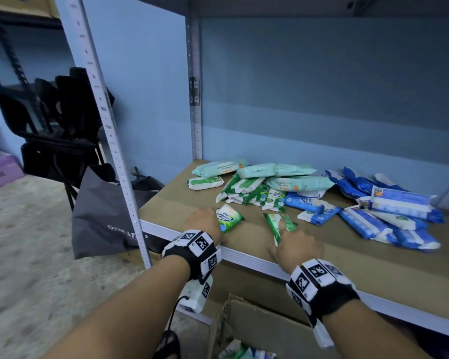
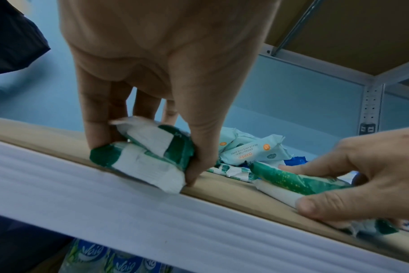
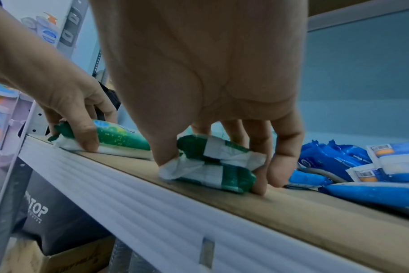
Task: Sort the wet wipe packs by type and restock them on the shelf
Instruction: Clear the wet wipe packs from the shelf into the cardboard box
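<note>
Two green pine wipe packs lie near the front edge of the brown shelf board [image 1: 182, 200]. My left hand [image 1: 213, 222] grips the left green pack [image 1: 229, 218] between thumb and fingers; in the left wrist view this pack [image 2: 149, 147] rests on the board. My right hand [image 1: 285, 239] pinches the right green pack [image 1: 279, 225], seen close up in the right wrist view [image 3: 222, 166]. Behind them lie mint packs [image 1: 259, 171], a heap of green-and-white packs [image 1: 252, 194] and blue packs [image 1: 389, 211] at the right.
The shelf's white front rail [image 1: 246, 259] runs under both wrists. A cardboard box [image 1: 265, 330] with more packs sits below. A grey bag [image 1: 106, 213] hangs by the left upright post [image 1: 109, 130]. Black chairs [image 1: 52, 125] stand further left.
</note>
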{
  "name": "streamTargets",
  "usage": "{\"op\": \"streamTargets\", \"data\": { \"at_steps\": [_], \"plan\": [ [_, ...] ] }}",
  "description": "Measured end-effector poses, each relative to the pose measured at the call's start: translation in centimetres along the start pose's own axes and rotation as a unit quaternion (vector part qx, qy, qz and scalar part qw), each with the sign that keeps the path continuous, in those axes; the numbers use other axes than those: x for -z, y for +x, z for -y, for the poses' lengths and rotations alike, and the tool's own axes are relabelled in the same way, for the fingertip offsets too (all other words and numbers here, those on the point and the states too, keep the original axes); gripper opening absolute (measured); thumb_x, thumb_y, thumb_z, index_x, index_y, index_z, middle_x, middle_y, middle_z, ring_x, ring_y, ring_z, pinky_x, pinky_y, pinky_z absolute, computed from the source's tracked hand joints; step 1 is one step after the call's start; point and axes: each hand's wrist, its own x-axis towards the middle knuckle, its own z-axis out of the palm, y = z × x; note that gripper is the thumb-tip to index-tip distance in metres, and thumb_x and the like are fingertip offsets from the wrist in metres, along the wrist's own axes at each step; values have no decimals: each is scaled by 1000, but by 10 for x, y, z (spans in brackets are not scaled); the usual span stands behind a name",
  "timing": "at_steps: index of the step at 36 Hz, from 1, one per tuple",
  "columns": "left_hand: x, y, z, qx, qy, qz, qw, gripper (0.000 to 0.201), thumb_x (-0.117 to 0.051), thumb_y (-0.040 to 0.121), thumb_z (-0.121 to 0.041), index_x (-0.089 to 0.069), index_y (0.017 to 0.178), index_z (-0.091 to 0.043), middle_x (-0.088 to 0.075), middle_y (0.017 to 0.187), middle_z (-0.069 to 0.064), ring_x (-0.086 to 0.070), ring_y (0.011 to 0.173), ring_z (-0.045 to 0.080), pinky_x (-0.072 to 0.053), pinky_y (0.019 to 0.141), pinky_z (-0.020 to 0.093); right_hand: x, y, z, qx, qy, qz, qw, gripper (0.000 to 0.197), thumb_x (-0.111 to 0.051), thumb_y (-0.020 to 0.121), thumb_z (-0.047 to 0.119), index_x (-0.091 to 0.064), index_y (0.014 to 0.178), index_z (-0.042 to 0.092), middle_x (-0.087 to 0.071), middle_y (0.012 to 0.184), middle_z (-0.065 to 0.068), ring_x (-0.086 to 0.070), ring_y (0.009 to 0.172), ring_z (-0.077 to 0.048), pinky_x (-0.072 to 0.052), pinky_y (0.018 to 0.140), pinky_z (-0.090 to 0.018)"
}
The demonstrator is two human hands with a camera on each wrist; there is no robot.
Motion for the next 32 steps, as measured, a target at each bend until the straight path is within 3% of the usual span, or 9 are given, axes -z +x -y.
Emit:
{"op": "streamTargets", "data": {
  "at_steps": [3,6,8,11,15,20,24,26,32],
  "plan": [
    [-1,1,0,-12,5,8,1000,47,-76,76,-38,-56,113,-17,-54,93,3,-55,84,22,-46,66,29,-2,-1,-1,-5,9,2,1000,69,-44,97,44,-8,155,33,-47,136,-10,-55,116,-31,-43,86,-40],
    [-1,1,0,-22,16,14,1000,61,-78,75,-45,-52,122,-17,-61,110,5,-60,100,23,-49,75,30,-2,-1,-1,1,12,4,1000,67,-43,97,37,-10,155,32,-49,132,-10,-56,113,-31,-40,80,-38],
    [-3,0,2,-20,12,10,1000,69,-78,75,-48,-48,129,-17,-59,118,6,-59,108,24,-51,83,32,-2,-2,-4,8,13,3,1000,66,-43,97,35,-12,155,32,-50,131,-10,-56,113,-30,-41,81,-38],
    [-5,-5,6,-21,8,-2,1000,73,-77,75,-50,-46,134,-18,-58,122,7,-57,110,24,-49,82,31,-5,-6,-13,26,25,-5,999,66,-45,96,35,-15,154,31,-51,130,-11,-55,114,-31,-44,86,-39],
    [-10,-14,12,-32,-10,-27,999,70,-78,73,-50,-52,130,-20,-63,115,6,-60,104,25,-42,71,29,-11,-18,-26,53,37,-28,998,65,-47,94,37,-20,154,32,-52,130,-9,-53,114,-31,-47,89,-39],
    [-21,-37,17,-65,-29,-52,996,66,-78,73,-47,-50,128,-26,-67,109,6,-61,101,28,-46,73,32,-18,-45,-44,86,53,-73,992,63,-52,91,39,-30,150,34,-53,128,-8,-54,108,-31,-48,85,-36],
    [-36,-65,16,-111,-55,-71,990,66,-79,72,-46,-50,128,-27,-67,109,6,-62,99,30,-48,73,34,-32,-73,-60,115,52,-113,986,67,-52,93,40,-24,153,34,-50,133,-9,-51,113,-30,-45,92,-37],
    [-48,-80,16,-139,-62,-86,985,68,-79,72,-44,-49,131,-26,-67,111,7,-62,99,30,-47,73,34,-45,-87,-68,135,80,-131,979,70,-55,91,37,-24,154,34,-49,135,-10,-49,115,-31,-42,97,-38],
    [-90,-124,12,-203,-84,-99,971,71,-78,68,-42,-52,131,-26,-65,109,4,-62,98,27,-47,72,34,-92,-131,-98,183,163,-141,959,74,-62,87,30,-29,153,33,-45,144,-7,-48,108,-30,-44,93,-41]
  ]
}}
